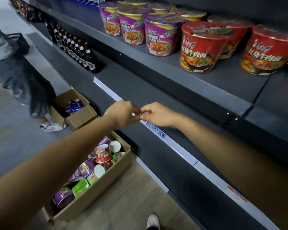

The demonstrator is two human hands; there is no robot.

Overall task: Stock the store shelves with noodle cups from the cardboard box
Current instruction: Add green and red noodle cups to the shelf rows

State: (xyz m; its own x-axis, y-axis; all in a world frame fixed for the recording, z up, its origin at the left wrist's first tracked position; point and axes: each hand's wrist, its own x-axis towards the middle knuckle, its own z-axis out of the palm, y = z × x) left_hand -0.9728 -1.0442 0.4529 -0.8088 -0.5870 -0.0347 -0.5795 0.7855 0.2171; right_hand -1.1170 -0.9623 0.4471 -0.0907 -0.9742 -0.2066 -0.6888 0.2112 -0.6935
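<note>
An open cardboard box point(96, 193) stands on the floor below my left forearm, holding several noodle cups point(103, 155) in red, purple and green. On the upper shelf point(156, 65) stand purple noodle cups point(161, 39) and, to their right, red noodle cups point(204, 47). My left hand point(121, 113) and my right hand point(156, 115) meet fingertip to fingertip at the white label strip point(178, 148) on the front edge of the middle shelf point(140, 90). Both have their fingers pinched together, and neither holds a cup. Whether something small is between them is hidden.
A blue price tag point(158, 131) sits on the strip under my right wrist. Dark bottles point(80, 50) line the middle shelf's left part. A second cardboard box point(76, 118) with blue cans stands beside another person point(23, 80) at left. My shoe point(153, 221) is near the shelf base.
</note>
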